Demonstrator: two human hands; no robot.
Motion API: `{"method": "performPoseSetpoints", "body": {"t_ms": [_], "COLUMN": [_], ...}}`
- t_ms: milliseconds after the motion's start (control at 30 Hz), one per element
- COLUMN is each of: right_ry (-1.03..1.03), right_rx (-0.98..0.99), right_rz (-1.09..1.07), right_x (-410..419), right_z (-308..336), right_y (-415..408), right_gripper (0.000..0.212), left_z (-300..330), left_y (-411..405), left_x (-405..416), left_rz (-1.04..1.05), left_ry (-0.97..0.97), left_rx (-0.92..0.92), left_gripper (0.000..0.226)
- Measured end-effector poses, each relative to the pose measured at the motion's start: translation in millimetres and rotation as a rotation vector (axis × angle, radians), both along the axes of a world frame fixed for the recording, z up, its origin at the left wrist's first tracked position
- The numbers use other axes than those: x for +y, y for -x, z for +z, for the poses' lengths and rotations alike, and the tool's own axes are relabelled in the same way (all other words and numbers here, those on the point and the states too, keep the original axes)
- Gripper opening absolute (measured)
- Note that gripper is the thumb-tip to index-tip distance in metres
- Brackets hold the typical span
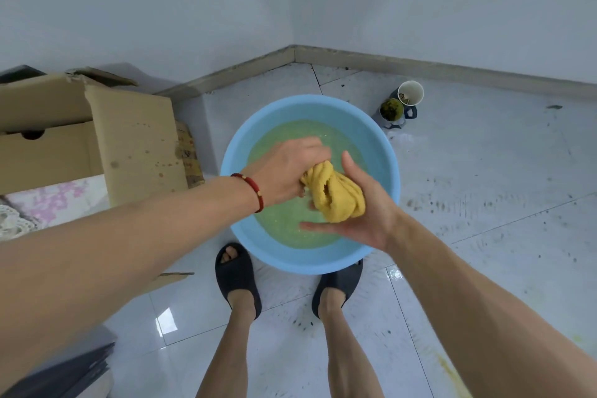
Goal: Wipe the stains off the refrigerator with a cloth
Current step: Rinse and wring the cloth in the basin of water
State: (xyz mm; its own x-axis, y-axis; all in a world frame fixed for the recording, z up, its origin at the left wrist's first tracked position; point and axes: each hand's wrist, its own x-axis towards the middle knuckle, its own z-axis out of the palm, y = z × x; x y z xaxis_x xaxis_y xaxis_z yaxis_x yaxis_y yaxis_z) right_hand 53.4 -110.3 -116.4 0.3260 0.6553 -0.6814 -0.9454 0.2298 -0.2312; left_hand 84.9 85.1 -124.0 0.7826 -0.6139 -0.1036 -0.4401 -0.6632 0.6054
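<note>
Floor [484, 268]: glossy pale tile, speckled with dark marks and wet patches.

Slippers: two dark open-toe slippers, the left slipper [237, 278] just beside the basin's near rim, the right slipper [339, 284] partly tucked under that rim.

Left hand [287, 171]: reaches in from the left with a red bead bracelet [250, 186] at the wrist; its grip is curled tight round the upper end of the cloth, knuckles up.

Right hand [365, 210]: palm turned up beneath the cloth – its grip cups the lower end, thumb raised beside the bundle, fingers curled loosely under it.

Cloth [334, 192]: yellow, wrung into a twisted bundle, held between both hands above the water in the basin.

Basin [310, 263]: round, light blue plastic, standing on the floor and holding cloudy greenish water (surface grainy with small flecks).

Cardboard box [129, 139]: open, brown, spotted with stains, to the left of the basin; a patterned pink-and-white fabric [48, 200] lies below it.

Cups: a white paper cup [411, 93] and a dark-filled cup [391, 109], touching each other, beyond the basin to the right – contents too small to tell.

Walls: pale, meeting in a corner behind the basin, with a grey skirting board [420, 66] along the floor.
</note>
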Motion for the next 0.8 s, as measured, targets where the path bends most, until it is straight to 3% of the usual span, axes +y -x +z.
{"method": "performPoseSetpoints", "body": {"t_ms": [67, 133, 200, 267, 333, 400, 467, 600, 667, 733, 800], "right_ry": [-0.223, -0.259, -0.025, 0.373, 0.682, 0.847, 0.919, 1.022, 1.066, 0.994, 0.792], "right_rx": [0.1, 0.084, -0.106, -0.415, -0.66, -0.849, -1.035, -1.298, -1.365, -1.263, -0.999], "right_rz": [-0.075, -0.013, 0.226, 0.554, 0.777, 0.922, 1.044, 1.087, 1.108, 1.082, 0.933], "right_x": [10, 11, 11, 16, 23, 29, 32, 33, 35, 37, 30], "right_z": [-2, -2, -1, -1, -3, -3, -3, -10, -12, -11, -8], "right_y": [12, 8, -3, -12, -16, -15, -9, 2, 6, 8, 2], "right_gripper": [0.068, 0.064, 0.041, 0.015, 0.014, 0.012, 0.016, 0.035, 0.03, 0.032, 0.024], "left_z": [6, 10, 17, 26, 23, 12, 0, -5, -4, -1, 3], "left_y": [-3, -10, -14, -12, -8, -4, -3, -6, -8, -5, 2], "left_x": [-1, 2, 0, -11, -23, -31, -31, -21, -17, -20, -24], "left_rz": [-0.101, -0.168, -0.233, -0.285, -0.226, -0.106, -0.054, 0.061, 0.104, 0.061, 0.02], "left_ry": [-0.044, -0.204, -0.432, -0.642, -0.725, -0.746, -0.708, -0.558, -0.533, -0.642, -0.728], "left_rx": [-0.108, -0.164, -0.151, -0.08, 0.018, 0.2, 0.501, 1.081, 1.211, 0.958, 0.465], "left_gripper": [0.035, 0.03, 0.02, 0.006, 0.009, 0.018, 0.026, 0.03, 0.031, 0.029, 0.015]}}
